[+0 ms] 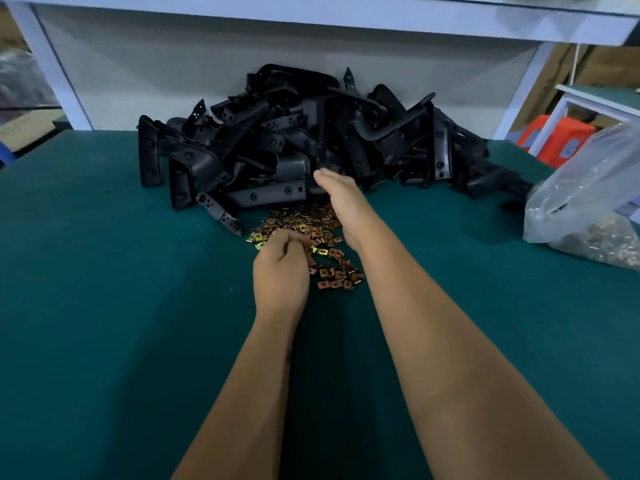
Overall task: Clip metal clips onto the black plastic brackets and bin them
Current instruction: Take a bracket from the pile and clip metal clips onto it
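Head view: left hand [280,268] curled, pinching among small brass-coloured metal clips [311,237] mid-bench. Right hand [341,199] reaches, fingers extended, to heaped black plastic brackets [294,143] at far edge. Risk: tangled brackets drag neighbours, scattering clips.

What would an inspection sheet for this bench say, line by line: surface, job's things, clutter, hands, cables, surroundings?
Surface: green felt-like table top, no damage seen.
Job's things: heap of black plastic brackets at the back; loose pile of small brass-coloured metal clips in front of it.
Clutter: clear plastic bag of more clips at the right edge.
Hands: left hand curled, fingertips in the clips; right hand reaches to the foot of the bracket heap, its fingers hidden.
Cables: nothing seen.
Surroundings: white shelf overhead; orange crate beyond the table, right.
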The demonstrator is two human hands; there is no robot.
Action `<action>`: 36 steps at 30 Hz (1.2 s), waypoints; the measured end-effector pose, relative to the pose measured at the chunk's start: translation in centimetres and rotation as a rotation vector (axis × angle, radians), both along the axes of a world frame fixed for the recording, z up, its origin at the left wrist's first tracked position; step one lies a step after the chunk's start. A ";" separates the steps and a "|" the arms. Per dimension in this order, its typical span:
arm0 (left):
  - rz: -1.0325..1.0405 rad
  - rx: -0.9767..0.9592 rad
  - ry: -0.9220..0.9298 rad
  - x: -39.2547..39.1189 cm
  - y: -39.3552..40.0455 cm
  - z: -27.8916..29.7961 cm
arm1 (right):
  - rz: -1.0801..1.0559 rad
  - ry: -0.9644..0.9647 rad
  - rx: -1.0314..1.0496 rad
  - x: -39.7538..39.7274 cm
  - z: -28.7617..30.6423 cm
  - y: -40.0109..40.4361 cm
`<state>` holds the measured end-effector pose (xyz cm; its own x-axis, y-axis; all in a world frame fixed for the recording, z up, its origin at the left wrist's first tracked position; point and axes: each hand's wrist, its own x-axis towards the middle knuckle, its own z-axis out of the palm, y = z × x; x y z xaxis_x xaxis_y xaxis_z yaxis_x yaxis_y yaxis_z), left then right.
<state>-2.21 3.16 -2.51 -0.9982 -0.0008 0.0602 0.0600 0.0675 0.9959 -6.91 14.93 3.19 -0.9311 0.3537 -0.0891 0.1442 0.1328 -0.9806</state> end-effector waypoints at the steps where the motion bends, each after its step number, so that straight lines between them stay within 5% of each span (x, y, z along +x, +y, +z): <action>1: 0.003 -0.003 0.000 -0.1 0.0 0.0 | -0.046 0.076 -0.020 0.3 0.1 0.0; 7: -0.010 -0.006 -0.032 -0.2 0.1 0.1 | -0.688 0.562 0.086 4.1 0.6 1.0; 11: -0.056 -0.007 -0.052 0.3 0.0 0.4 | -0.836 0.660 -0.121 6.8 0.4 1.4; 14: -0.117 0.033 -0.059 0.7 0.0 0.9 | -0.772 0.643 -0.442 8.4 -0.7 0.5; 17: -0.212 0.037 0.004 1.3 -0.2 1.1 | -0.643 0.552 -0.552 9.3 -2.1 -0.4; 26: -0.234 0.275 0.031 1.0 -0.8 1.4 | -0.359 0.436 -0.071 10.1 -3.4 -2.0; 32: -0.336 0.460 -0.010 0.8 -1.1 1.7 | -0.231 0.452 0.092 10.1 -3.3 -2.8; 36: -0.224 0.448 -0.028 0.5 -0.9 1.5 | -0.180 0.471 0.122 10.2 -3.3 -3.2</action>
